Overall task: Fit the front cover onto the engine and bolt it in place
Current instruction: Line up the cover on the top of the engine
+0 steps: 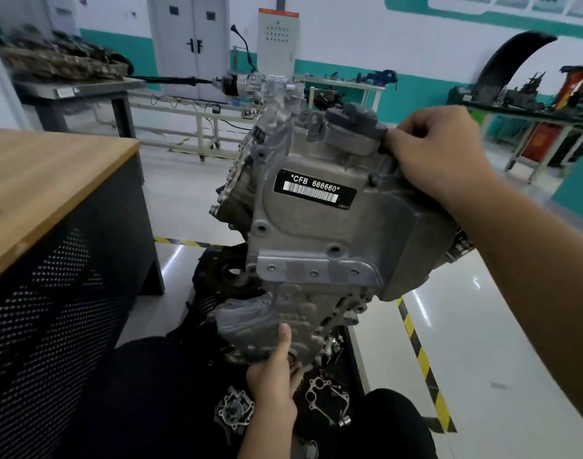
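The fingers [412,125] of the right hand [439,154] are curled over the upper right edge of the front cover [316,233], just beside the round grey cap [353,124] at its top; the fingertips press on the metal there and the knuckles are bent. Lower down, the left hand [273,372] grips the cover's narrow bottom end from below, with the thumb [285,339] laid straight up its face and the other fingers wrapped behind the edge, mostly hidden.

Between the two hands the cover is held up in the air, in front of the person and above the dark tray [346,369] on the floor. It is a long grey casting, and its long axis runs from the lower left, near the person's knees, up and away to the right. The wide end with the cap points up and away; the narrow end points down toward the person. The outer face looks at the camera and bears a black label [313,190] reading "*CFB 666660*" with a barcode. Whether the cover touches the engine behind it cannot be told.

Under the cover, loose metal parts lie in the tray: a small round housing [234,412] to the left of the left wrist and a thin gasket-like frame [326,395] to its right. A wood-topped table [51,180] with a perforated dark side stands on the left. Yellow and black tape [422,362] runs along the shiny floor on the right.
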`<state>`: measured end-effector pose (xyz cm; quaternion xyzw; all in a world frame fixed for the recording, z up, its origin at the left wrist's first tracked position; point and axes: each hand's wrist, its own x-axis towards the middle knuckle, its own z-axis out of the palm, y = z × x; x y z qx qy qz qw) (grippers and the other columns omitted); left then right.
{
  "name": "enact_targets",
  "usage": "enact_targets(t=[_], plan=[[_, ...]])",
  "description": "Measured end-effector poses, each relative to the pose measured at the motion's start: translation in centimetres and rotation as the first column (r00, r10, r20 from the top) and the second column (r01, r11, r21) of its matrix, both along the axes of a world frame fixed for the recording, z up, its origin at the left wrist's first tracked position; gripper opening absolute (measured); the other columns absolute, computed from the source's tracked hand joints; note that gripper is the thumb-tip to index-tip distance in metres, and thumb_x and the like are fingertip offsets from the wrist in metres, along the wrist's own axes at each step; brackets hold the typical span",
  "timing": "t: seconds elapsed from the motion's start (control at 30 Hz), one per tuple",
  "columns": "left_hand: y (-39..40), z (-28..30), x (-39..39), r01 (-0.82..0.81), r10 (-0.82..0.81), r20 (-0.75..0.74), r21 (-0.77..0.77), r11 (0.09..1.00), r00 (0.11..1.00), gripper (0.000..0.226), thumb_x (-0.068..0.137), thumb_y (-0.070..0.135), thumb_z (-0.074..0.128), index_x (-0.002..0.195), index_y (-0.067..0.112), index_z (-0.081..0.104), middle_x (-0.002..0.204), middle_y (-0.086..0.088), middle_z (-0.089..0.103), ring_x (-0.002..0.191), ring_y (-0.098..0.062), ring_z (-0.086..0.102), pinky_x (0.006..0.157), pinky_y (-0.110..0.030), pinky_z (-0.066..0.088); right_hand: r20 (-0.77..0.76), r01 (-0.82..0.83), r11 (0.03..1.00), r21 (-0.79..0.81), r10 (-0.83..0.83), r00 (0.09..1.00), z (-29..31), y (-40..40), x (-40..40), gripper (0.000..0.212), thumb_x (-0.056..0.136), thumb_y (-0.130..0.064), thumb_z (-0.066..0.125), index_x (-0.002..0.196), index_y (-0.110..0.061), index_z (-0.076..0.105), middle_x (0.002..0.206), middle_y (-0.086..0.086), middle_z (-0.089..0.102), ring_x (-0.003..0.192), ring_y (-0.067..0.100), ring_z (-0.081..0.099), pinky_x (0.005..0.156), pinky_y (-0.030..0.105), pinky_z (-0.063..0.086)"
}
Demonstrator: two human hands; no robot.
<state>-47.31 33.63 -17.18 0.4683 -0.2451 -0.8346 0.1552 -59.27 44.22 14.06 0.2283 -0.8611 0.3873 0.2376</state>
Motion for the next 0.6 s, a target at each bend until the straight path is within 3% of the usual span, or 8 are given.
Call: enact_targets(t=[0.1,0.17,0.23,0.33,0.5,0.6], plan=[[-1.0,-1.1,0.3,0.043,-0.031,-0.116,0.098,0.994,0.993,0.058,0.057,0.022,0.094,0.104,-0.001,0.070,0.103,-0.015,0.074,0.089,-0.028,0.074,0.072,-0.043,0.065,0.016,0.030,0.998,0.051,-0.031,0.999,0.6,-0.5,0.7,0.025,0.087,-0.024,0.067,0.074,-0.003,0.071,0.063,0.007,0.063,0.055,0.011,0.050,0.051,0.022,0.040],[-1.1,-1.7,0.7,0.036,-0.018,-0.161,0.114,0.993,0.987,0.051,0.054,0.011,0.090,0.099,-0.006,0.072,0.097,-0.017,0.078,0.078,-0.025,0.077,0.073,-0.045,0.065,0.014,0.061,0.996,0.057,-0.062,0.998,0.9,-0.7,1.2,0.022,0.084,-0.016,0.066,0.074,0.004,0.071,0.065,0.013,0.065,0.056,0.015,0.050,0.052,0.025,0.043],[-1.0,-2.6,0.6,0.022,-0.005,-0.161,0.105,0.994,0.987,0.043,0.056,0.008,0.087,0.093,-0.008,0.072,0.091,-0.018,0.078,0.071,-0.023,0.077,0.065,-0.041,0.065,0.015,0.087,0.996,0.025,-0.088,0.996,1.0,-0.9,1.6,0.019,0.083,-0.012,0.066,0.074,0.004,0.072,0.073,0.018,0.071,0.060,0.019,0.057,0.060,0.034,0.053],[-1.2,-3.6,0.0,-0.004,0.018,-0.134,0.104,0.995,0.991,0.028,0.069,0.003,0.085,0.089,-0.009,0.069,0.090,-0.022,0.074,0.077,-0.032,0.074,0.055,-0.036,0.062,0.061,0.133,0.989,-0.067,-0.129,0.990,1.1,-0.9,1.9,0.012,0.083,-0.013,0.071,0.073,-0.006,0.076,0.070,0.014,0.072,0.064,0.024,0.065,0.069,0.046,0.063],[-1.7,-4.2,-1.3,-0.009,0.017,-0.079,0.098,0.995,0.997,0.017,0.082,-0.003,0.078,0.086,-0.007,0.062,0.091,-0.019,0.068,0.081,-0.039,0.068,0.044,-0.036,0.058,0.117,0.151,0.983,-0.106,-0.138,0.983,1.1,-0.7,2.2,0.016,0.082,-0.022,0.082,0.071,-0.012,0.076,0.067,0.008,0.073,0.067,0.026,0.072,0.066,0.050,0.064],[-2.7,-4.1,-2.0,0.126,-0.117,-0.083,0.121,0.985,0.990,0.015,0.096,0.005,0.066,0.098,-0.008,0.059,0.095,-0.022,0.062,0.073,-0.041,0.066,0.032,-0.034,0.052,0.071,0.143,0.984,-0.106,-0.136,0.988,0.7,-0.5,2.3,0.021,0.083,-0.022,0.081,0.068,-0.008,0.075,0.066,0.009,0.072,0.068,0.028,0.071,0.065,0.051,0.063]])
